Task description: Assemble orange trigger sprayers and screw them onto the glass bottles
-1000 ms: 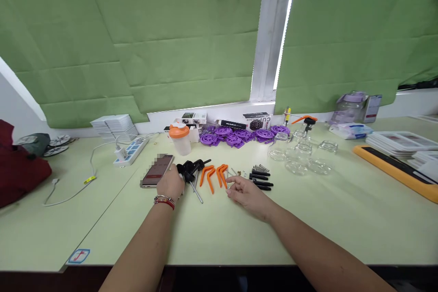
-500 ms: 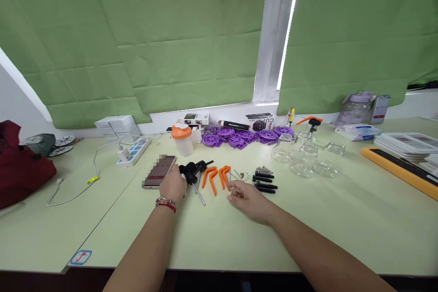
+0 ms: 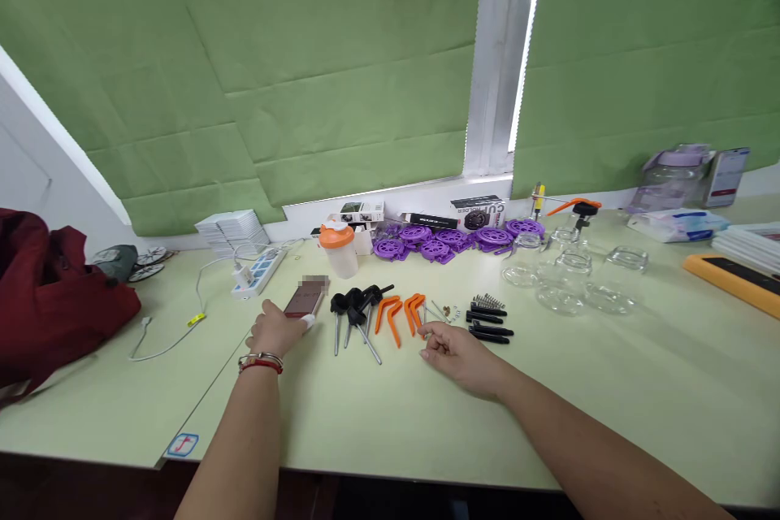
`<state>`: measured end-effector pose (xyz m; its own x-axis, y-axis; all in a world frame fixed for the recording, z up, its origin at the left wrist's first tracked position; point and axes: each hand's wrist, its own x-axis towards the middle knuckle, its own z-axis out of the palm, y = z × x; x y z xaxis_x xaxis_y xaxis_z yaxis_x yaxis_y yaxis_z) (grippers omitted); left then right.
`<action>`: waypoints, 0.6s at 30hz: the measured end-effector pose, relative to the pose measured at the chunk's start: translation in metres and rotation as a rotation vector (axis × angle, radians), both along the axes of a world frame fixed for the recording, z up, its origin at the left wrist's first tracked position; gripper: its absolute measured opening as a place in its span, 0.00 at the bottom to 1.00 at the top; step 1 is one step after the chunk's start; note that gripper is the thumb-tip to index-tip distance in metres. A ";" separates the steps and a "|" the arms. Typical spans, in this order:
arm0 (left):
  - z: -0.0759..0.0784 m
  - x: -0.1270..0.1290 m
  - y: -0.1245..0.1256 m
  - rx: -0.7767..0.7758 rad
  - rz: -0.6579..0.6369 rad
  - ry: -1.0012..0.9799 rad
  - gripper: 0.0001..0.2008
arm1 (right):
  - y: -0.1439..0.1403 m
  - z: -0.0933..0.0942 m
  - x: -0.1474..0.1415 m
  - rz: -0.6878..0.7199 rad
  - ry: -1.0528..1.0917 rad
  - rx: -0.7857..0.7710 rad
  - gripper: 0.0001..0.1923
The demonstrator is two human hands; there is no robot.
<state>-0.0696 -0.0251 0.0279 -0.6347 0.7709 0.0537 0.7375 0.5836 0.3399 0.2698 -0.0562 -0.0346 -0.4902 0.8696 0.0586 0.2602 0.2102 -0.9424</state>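
"Head view first: where are the hands?"

"Take the orange-lidded cup (image 3: 339,252) as landmark. The left hand (image 3: 274,331) is left of it and nearer the person, fingers half bent by the near end of the phone (image 3: 301,306). A white bit (image 3: 309,321) shows at its thumb side; I can't tell whether it's held."

"And the right hand (image 3: 454,353)?"

"Right of the cup, nearer the person, loosely curled just beside the orange handles (image 3: 395,328), thumb close to forefinger. I can't tell if anything is pinched there."

"The black-headed rods (image 3: 354,309)?"

"On the person's side of the cup, heads bunched, apart from both hands."

"What could go wrong?"

"A careless push from the left hand could shove the phone into the rods; their round shafts might roll. Farther right of the cup, the small metal bits (image 3: 448,312) and springs (image 3: 488,301) lie near the right hand. A stray knuckle could scatter them, being so tiny and loose."
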 end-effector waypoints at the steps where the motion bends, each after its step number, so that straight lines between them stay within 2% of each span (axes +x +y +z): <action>1: -0.003 -0.001 -0.001 -0.021 -0.014 0.006 0.42 | 0.000 0.000 0.000 0.003 -0.003 0.002 0.20; 8: -0.016 0.002 0.005 -0.049 -0.103 0.054 0.38 | -0.002 0.004 0.000 -0.001 -0.003 -0.002 0.20; 18: -0.018 -0.009 0.014 -0.014 -0.141 0.068 0.40 | -0.002 0.004 0.000 0.004 -0.012 0.007 0.19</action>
